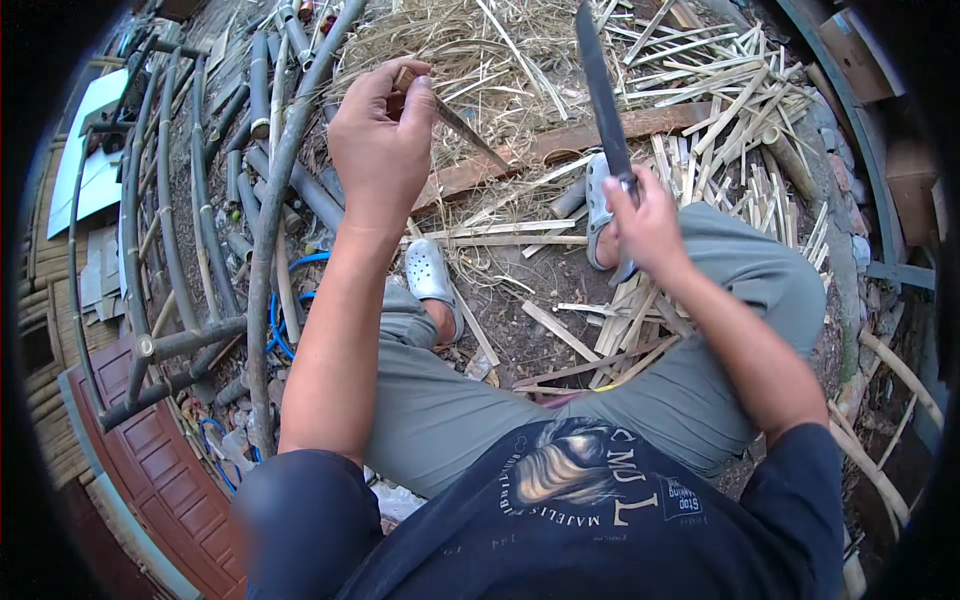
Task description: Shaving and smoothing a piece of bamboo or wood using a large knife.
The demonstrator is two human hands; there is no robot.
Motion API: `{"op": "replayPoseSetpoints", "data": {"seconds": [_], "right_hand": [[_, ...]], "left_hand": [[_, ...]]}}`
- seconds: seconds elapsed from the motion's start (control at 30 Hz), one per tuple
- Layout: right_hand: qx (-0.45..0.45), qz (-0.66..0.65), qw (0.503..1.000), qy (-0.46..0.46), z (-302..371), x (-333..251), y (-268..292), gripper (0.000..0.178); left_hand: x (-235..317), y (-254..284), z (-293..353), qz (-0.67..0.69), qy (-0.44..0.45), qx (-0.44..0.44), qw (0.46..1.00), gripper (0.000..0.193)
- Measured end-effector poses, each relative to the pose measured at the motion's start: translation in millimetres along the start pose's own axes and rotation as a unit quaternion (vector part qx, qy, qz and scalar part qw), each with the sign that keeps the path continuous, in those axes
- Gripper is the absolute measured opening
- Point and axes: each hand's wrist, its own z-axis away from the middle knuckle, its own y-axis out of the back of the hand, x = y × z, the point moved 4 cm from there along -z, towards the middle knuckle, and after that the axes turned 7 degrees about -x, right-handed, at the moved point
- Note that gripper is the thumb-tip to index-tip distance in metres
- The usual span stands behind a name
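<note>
On bare earth littered with split bamboo, a person sits with knees apart, grey trousers, pale grey clogs. Left hand raised in front, fingers closed around one end of a thin, pale bamboo sliver that slants down to the right. Right hand clenched on the handle of a long dark-bladed knife, blade pointing up and away, apart from the sliver. Heap of dry straw-like shavings beyond the hands. Reddish wooden plank lies across the ground beneath. Grey bamboo poles stacked to the left; pile of pale bamboo splits to the right.
</note>
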Motion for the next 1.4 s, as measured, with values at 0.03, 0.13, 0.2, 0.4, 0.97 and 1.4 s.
{"op": "replayPoseSetpoints", "data": {"seconds": [0.03,0.13,0.2,0.4,0.97,1.4], "right_hand": [[0.012,-0.035,0.998,0.050,9.2,-0.1,-9.3,0.031],[0.063,-0.072,0.991,0.093,33.9,-27.0,-37.5,0.029],[0.096,-0.046,0.988,0.114,45.8,-13.3,-56.9,0.031],[-0.055,0.158,0.986,0.001,55.4,31.3,-79.7,0.028],[-0.102,0.226,0.969,-0.011,22.1,73.3,-84.3,0.036],[-0.194,0.307,0.929,-0.073,-5.8,128.6,-70.2,0.036]], "left_hand": [[-0.1,0.1,-2.7,-0.001,-0.003,-0.002,1.000,0.014],[-0.5,1.1,-1.9,0.023,-0.005,-0.008,1.000,0.017],[2.7,-1.1,-4.7,0.004,-0.008,-0.015,1.000,0.016],[-4.0,6.5,-5.4,0.058,0.048,0.000,0.997,0.012],[-5.1,3.5,-2.8,0.037,0.050,-0.025,0.998,0.014],[-13.5,11.2,3.1,0.034,0.077,0.006,0.996,0.009]]}}
